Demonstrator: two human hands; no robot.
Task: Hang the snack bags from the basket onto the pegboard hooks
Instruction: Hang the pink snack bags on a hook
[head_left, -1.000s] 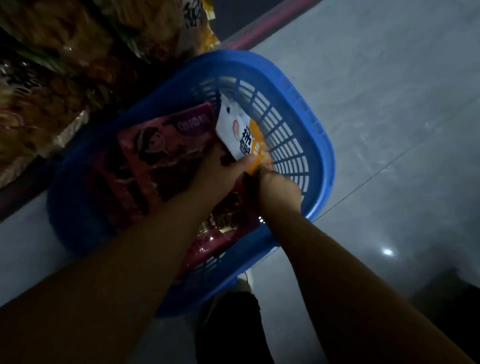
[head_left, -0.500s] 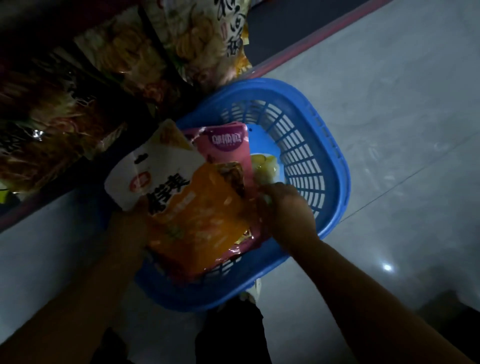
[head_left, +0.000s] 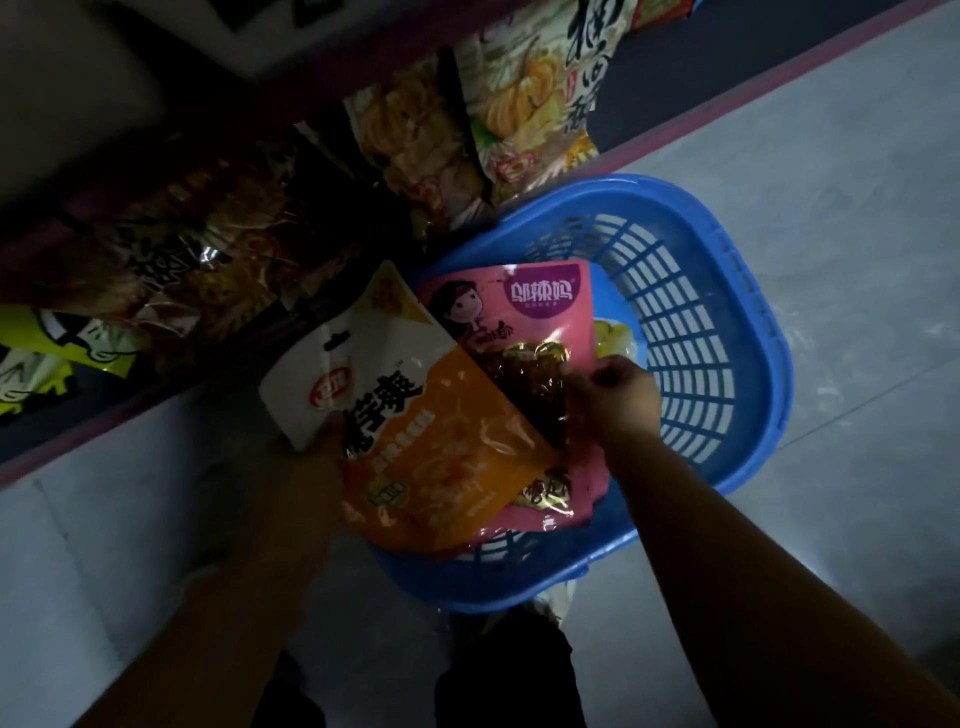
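A blue slotted basket stands on the grey floor. My left hand grips an orange-and-white snack bag by its left edge and holds it over the basket's near-left side. Beneath it lies a pink snack bag with a cartoon figure. My right hand pinches the pink bag's right edge, fingers closed on it. A small yellow packet shows on the basket's floor behind my right hand.
Snack bags hang in rows along the display at the top: yellow-green ones, dark reddish ones, and a lime-and-black bag at far left. A purple base strip runs under them. Grey tiled floor lies to the right.
The orange-and-white bag came out from deep in the basket, my left hand carrying it up and leftward. My right hand shifted onto the pink bag. The view tilted up toward the display.
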